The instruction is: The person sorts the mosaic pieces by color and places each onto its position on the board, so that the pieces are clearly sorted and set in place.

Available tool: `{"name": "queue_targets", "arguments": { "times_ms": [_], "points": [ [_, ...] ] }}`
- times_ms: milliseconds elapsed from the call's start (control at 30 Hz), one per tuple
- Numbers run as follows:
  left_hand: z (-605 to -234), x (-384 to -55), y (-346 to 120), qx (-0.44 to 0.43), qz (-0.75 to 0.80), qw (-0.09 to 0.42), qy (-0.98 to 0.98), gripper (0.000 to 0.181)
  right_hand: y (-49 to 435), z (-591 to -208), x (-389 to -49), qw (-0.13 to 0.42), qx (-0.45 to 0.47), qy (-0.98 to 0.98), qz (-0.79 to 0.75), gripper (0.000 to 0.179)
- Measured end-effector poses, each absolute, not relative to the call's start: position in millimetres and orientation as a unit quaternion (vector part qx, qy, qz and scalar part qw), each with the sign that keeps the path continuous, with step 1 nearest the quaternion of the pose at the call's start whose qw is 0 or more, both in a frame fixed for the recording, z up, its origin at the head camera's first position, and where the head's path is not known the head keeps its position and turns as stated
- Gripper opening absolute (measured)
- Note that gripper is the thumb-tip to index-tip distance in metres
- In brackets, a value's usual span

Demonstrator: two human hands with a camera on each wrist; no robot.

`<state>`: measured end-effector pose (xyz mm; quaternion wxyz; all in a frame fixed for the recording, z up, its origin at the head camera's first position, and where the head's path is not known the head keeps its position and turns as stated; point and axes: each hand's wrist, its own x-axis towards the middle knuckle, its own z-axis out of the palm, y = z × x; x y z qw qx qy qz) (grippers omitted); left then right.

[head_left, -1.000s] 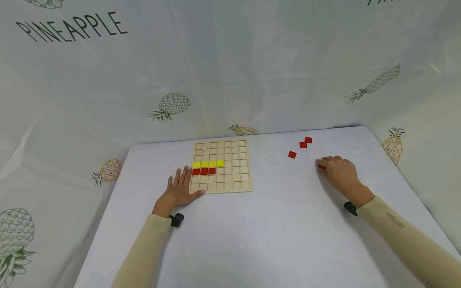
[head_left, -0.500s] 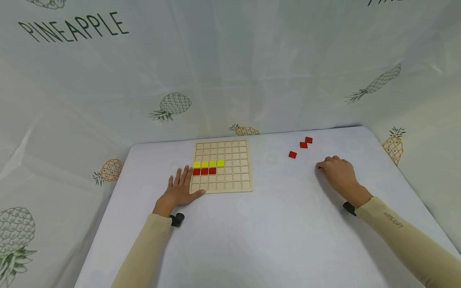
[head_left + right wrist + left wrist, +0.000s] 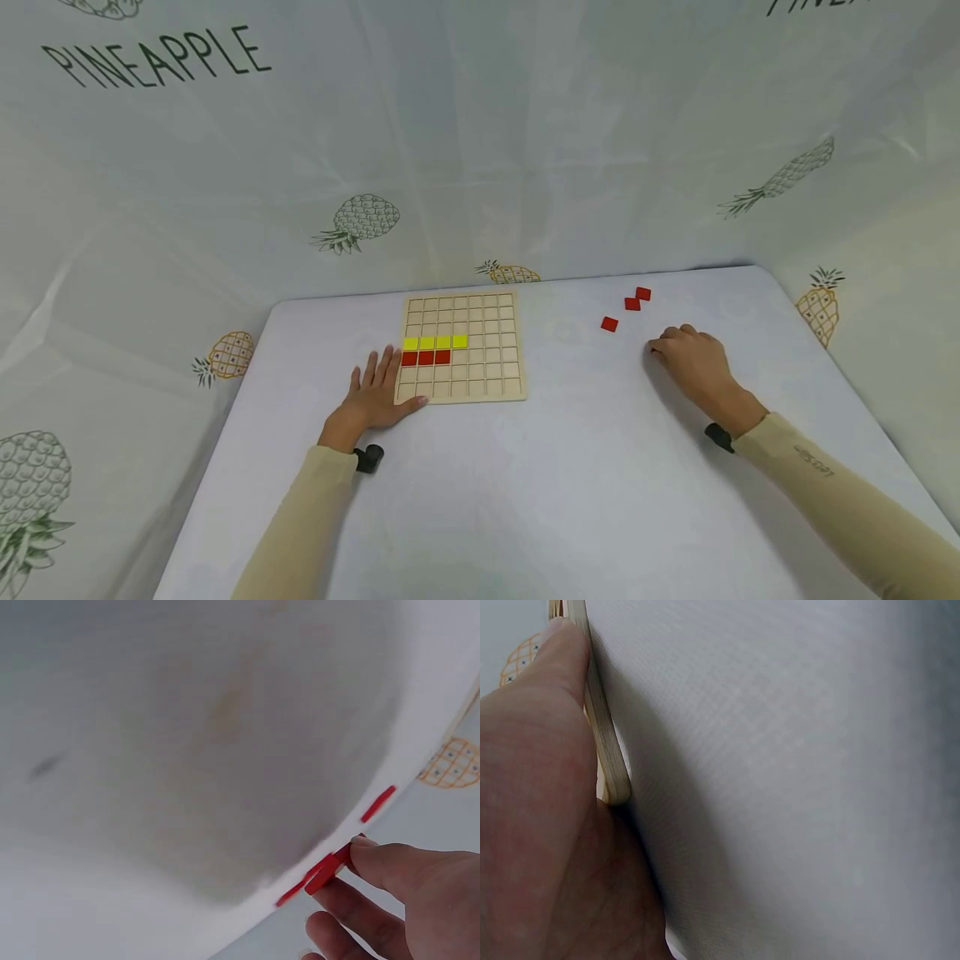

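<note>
A pale wooden grid board (image 3: pixel 491 367) lies on the table, with yellow square tiles (image 3: pixel 443 342) in one row and red square tiles (image 3: pixel 426 358) in the row in front of it. My left hand (image 3: pixel 371 402) lies with spread fingers against the board's left side, the thumb along its front edge. In the left wrist view the thumb rests at the board's edge (image 3: pixel 609 761). On the right, my right hand (image 3: pixel 693 360) pinches a red tile (image 3: pixel 324 876) between thumb and fingers. The hand's back hides that tile in the head view.
Three loose red tiles lie beyond the right hand: one nearer (image 3: pixel 609 324) and two close together, a middle one (image 3: pixel 632 304) and a far one (image 3: pixel 643 293). A pineapple-print curtain (image 3: pixel 480 150) hangs behind the white table (image 3: pixel 510 500).
My right hand has moved slightly left, and the red tile that showed under its fingers is out of sight in the head view. The left hand and board have stayed put.
</note>
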<state>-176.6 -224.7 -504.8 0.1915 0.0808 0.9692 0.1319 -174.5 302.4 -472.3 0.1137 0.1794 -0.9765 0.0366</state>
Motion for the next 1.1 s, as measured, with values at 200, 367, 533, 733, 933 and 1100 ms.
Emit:
{"name": "queue_targets", "arguments": {
  "times_ms": [200,367,533,733,933,1100],
  "points": [
    [-504,-177,-225,0.08,0.127,0.198,0.969,0.112,283,-466,-173,0.142,0.2,-0.968,0.05,0.022],
    [-503,-177,-225,0.079,0.127,0.198,0.969,0.112,263,-462,-173,0.152,0.216,-0.963,0.055,0.023],
    [-502,-176,-224,0.078,0.131,0.198,0.968,0.111,241,-459,-174,0.144,0.231,-0.961,0.049,0.027],
    [-502,-175,-224,0.078,0.133,0.195,0.969,0.111,212,-459,-179,0.139,0.25,-0.958,0.04,0.028],
    [-502,-175,-223,0.077,0.138,0.194,0.968,0.111,180,-462,-183,0.155,0.276,-0.948,0.034,0.029],
    [-503,-176,-224,0.076,0.136,0.196,0.968,0.112,154,-465,-185,0.17,0.298,-0.939,0.03,0.026]
  ]
}}
